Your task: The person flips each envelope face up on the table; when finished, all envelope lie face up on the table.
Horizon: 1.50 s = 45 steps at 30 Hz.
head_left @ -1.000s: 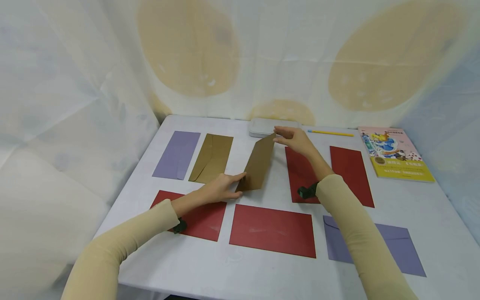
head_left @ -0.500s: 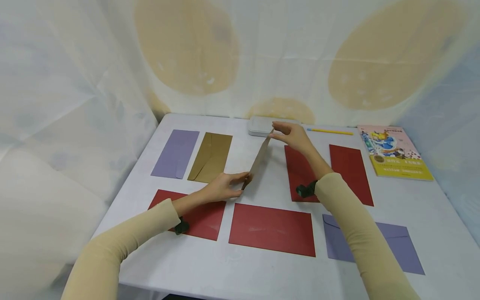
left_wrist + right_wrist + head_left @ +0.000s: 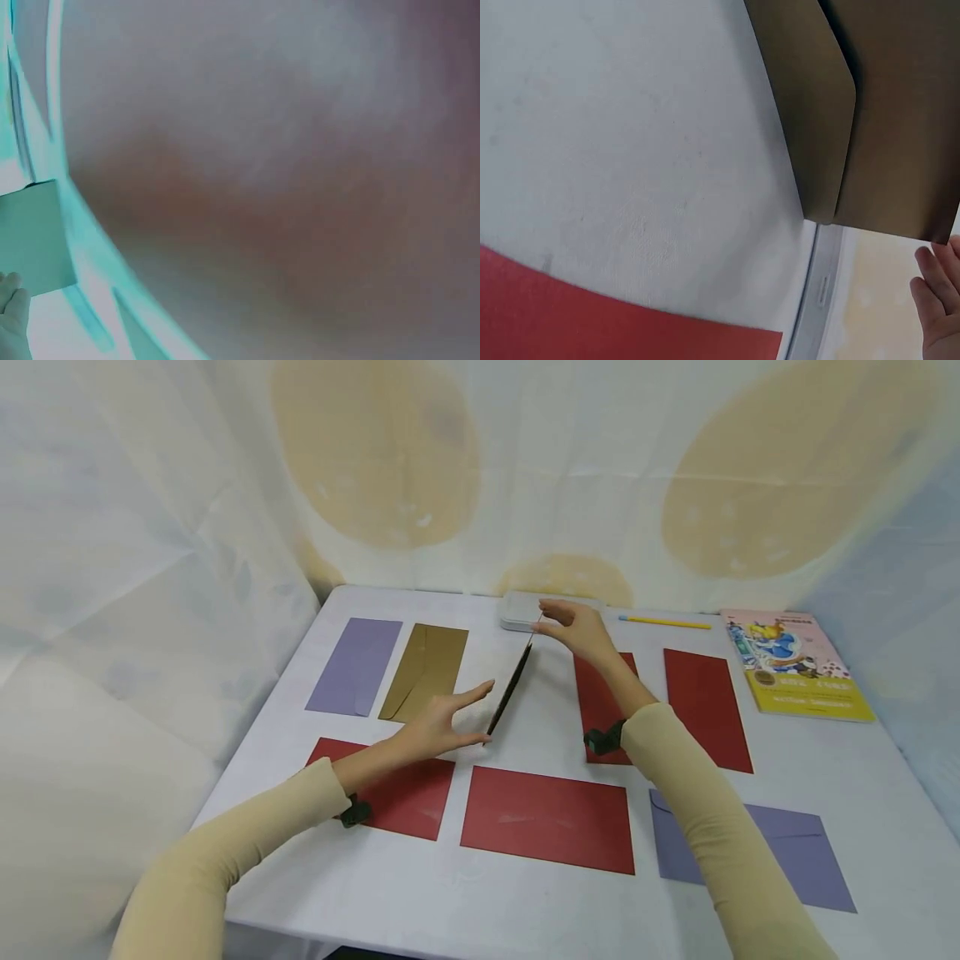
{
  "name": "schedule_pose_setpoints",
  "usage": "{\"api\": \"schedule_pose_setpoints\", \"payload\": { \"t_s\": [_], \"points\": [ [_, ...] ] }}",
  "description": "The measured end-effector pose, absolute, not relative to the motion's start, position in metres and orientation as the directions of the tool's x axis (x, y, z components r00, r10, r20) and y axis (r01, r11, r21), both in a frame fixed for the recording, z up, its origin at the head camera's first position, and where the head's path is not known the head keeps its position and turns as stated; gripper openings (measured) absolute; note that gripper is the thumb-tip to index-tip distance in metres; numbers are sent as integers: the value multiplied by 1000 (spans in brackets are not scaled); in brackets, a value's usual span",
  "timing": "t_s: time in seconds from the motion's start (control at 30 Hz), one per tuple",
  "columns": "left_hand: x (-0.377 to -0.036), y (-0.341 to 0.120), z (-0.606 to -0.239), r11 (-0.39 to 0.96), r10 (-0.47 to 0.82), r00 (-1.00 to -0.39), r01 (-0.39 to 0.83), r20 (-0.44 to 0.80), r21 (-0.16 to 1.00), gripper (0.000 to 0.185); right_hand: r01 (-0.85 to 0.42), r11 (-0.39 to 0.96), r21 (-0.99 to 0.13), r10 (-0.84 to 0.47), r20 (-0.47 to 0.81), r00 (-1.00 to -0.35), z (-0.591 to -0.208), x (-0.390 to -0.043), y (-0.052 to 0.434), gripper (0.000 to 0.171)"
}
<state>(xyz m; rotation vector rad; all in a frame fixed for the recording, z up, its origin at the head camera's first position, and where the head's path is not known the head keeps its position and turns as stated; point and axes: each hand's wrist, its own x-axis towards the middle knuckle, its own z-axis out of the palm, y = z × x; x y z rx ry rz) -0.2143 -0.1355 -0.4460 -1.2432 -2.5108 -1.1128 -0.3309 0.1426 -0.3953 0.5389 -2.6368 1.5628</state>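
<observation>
Nearer than the left hand (image 3: 431,727), a red envelope (image 3: 547,820) lies flat on the tabletop (image 3: 420,893). The left hand's fingers are spread around the brown envelope's (image 3: 510,689) lower end, perhaps to steady it. Beyond, the right hand (image 3: 579,631) pinches its upper corner, apparently keeping it tilted up, just before a pale case (image 3: 516,612).
</observation>
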Motion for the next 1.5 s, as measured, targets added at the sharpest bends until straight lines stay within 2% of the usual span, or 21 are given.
{"api": "schedule_pose_setpoints", "payload": {
  "t_s": [0.13, 0.23, 0.6, 0.83, 1.03, 1.27, 1.5],
  "points": [
    [-218, -133, -431, 331, 650, -563, 814, 510, 477, 80, -318, 450, -834, -272, 212, -939, -394, -330, 139, 58],
    [-219, -132, -423, 316, 660, -529, 840, 534, 440, 78, -320, 455, -831, -267, 216, -939, -393, -330, 136, 58],
    [-213, -131, -419, 346, 684, -550, 823, 479, 451, 69, -330, 454, -828, -244, 241, -939, -394, -331, 125, 55],
    [-214, -135, -425, 361, 659, -566, 816, 496, 452, 68, -334, 448, -830, -252, 241, -937, -397, -329, 127, 63],
    [-211, -146, -430, 428, 588, -626, 778, 512, 460, 72, -324, 424, -846, -288, 213, -934, -404, -324, 133, 68],
    [-207, -159, -440, 429, 460, -779, 614, 425, 662, 76, -309, 560, -768, -392, 82, -916, -415, -316, 138, 69],
    [-203, -161, -445, 379, 382, -836, 530, 394, 758, 73, -356, 645, -676, -484, -2, -875, -427, -310, 132, 68]
  ]
}}
